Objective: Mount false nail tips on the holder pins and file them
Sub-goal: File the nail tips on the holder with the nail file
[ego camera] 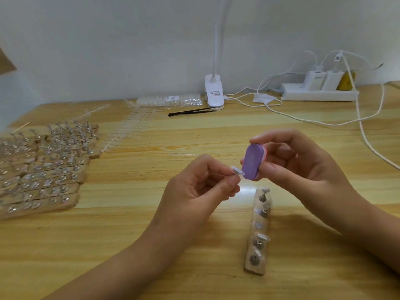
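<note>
My left hand (pixel 201 182) pinches a small clear nail tip (pixel 237 171) between thumb and fingers above the table. My right hand (pixel 298 167) grips a purple oval file block (pixel 251 164) with a pink layer, its face touching the tip's end. Just below my hands lies a wooden holder strip (pixel 258 267) with several metal pins, some carrying clear tips.
Many wooden holder strips with mounted tips (pixel 43 169) fill the left side of the table. Strips of clear tips (pixel 127 131), a bag of tips (pixel 171 100), a black brush (pixel 190 111), a clip lamp (pixel 214 94) and a power strip with cables (pixel 320 94) sit farther back.
</note>
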Motion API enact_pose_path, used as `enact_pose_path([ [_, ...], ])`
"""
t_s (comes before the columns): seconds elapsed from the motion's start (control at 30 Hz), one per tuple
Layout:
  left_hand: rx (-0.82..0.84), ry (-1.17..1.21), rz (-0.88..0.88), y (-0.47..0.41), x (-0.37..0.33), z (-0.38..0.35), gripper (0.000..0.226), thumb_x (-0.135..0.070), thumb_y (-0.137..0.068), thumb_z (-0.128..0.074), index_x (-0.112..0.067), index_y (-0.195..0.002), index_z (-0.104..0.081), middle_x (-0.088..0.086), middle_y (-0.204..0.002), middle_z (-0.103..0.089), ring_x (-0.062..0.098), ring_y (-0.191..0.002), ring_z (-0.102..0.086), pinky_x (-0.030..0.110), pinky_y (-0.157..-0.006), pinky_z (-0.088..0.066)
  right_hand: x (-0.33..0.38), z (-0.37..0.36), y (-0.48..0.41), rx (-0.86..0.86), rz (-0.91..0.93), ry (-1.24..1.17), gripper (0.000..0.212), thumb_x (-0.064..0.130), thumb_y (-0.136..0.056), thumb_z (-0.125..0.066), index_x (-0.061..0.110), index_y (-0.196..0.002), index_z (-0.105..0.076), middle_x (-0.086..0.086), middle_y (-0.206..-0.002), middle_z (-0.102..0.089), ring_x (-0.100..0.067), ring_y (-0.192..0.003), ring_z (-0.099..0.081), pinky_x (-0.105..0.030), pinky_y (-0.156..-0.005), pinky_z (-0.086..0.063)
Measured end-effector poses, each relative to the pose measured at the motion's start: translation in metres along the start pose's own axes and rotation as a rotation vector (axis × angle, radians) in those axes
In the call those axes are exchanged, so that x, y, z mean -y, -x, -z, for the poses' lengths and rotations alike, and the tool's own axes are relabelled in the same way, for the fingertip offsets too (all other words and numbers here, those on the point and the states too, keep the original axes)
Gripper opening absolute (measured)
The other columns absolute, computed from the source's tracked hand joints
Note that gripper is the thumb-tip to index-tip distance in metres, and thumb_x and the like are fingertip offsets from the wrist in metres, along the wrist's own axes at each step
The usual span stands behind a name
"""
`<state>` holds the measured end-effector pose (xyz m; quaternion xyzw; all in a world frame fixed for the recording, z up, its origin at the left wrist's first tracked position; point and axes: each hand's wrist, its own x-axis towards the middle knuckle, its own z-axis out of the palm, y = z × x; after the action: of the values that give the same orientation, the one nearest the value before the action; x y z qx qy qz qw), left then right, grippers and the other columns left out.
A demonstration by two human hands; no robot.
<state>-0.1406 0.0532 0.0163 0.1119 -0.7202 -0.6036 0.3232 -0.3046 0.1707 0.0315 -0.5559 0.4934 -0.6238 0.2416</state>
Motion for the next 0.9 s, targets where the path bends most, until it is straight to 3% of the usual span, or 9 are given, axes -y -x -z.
enact_pose_path([
  [0.13,-0.015,-0.032,-0.038,0.000,-0.001,0.002,0.010,-0.022,-0.084,-0.072,-0.029,-0.080,-0.067,-0.005,-0.082,-0.073,0.008,-0.078,-0.070,0.016,-0.072,-0.053,-0.001,-0.005,0.002,0.072,-0.015,-0.008,0.029,0.014,-0.086,-0.066,0.014,-0.114,-0.060,-0.002,-0.096,-0.069,-0.021,-0.091,-0.070,-0.029,-0.078,-0.057],
  [0.3,-0.005,-0.043,-0.022,0.000,0.000,0.002,0.007,-0.026,-0.081,-0.075,-0.029,-0.080,-0.068,-0.006,-0.083,-0.073,0.013,-0.079,-0.071,0.020,-0.075,-0.055,0.002,-0.004,0.000,-0.045,0.059,0.015,0.029,0.014,-0.085,-0.066,0.013,-0.113,-0.058,0.007,-0.092,-0.068,-0.013,-0.084,-0.069,-0.020,-0.077,-0.054],
  [0.4,0.000,-0.048,-0.018,0.001,0.001,0.001,0.005,-0.029,-0.080,-0.073,-0.030,-0.080,-0.068,-0.005,-0.082,-0.073,0.012,-0.079,-0.070,0.020,-0.074,-0.054,0.003,-0.004,0.001,0.034,-0.020,0.022,0.032,0.016,-0.083,-0.065,0.012,-0.115,-0.060,0.003,-0.094,-0.068,-0.013,-0.086,-0.069,-0.020,-0.076,-0.054],
  [0.6,0.008,-0.066,-0.034,0.001,0.003,0.002,0.013,-0.018,-0.084,-0.072,-0.030,-0.082,-0.068,-0.004,-0.084,-0.074,0.012,-0.078,-0.070,0.020,-0.074,-0.054,0.004,-0.001,-0.001,0.007,-0.136,-0.023,0.028,0.014,-0.084,-0.068,0.023,-0.110,-0.070,0.000,-0.096,-0.069,-0.015,-0.077,-0.070,-0.021,-0.073,-0.055],
  [0.9,0.034,-0.109,-0.043,0.002,0.005,0.001,0.011,-0.025,-0.082,-0.076,-0.034,-0.081,-0.069,-0.004,-0.081,-0.074,0.013,-0.076,-0.071,0.022,-0.072,-0.055,0.002,0.006,-0.004,0.087,-0.258,-0.033,0.030,0.031,-0.082,-0.068,0.029,-0.111,-0.072,0.004,-0.093,-0.072,-0.013,-0.080,-0.069,-0.020,-0.073,-0.054],
])
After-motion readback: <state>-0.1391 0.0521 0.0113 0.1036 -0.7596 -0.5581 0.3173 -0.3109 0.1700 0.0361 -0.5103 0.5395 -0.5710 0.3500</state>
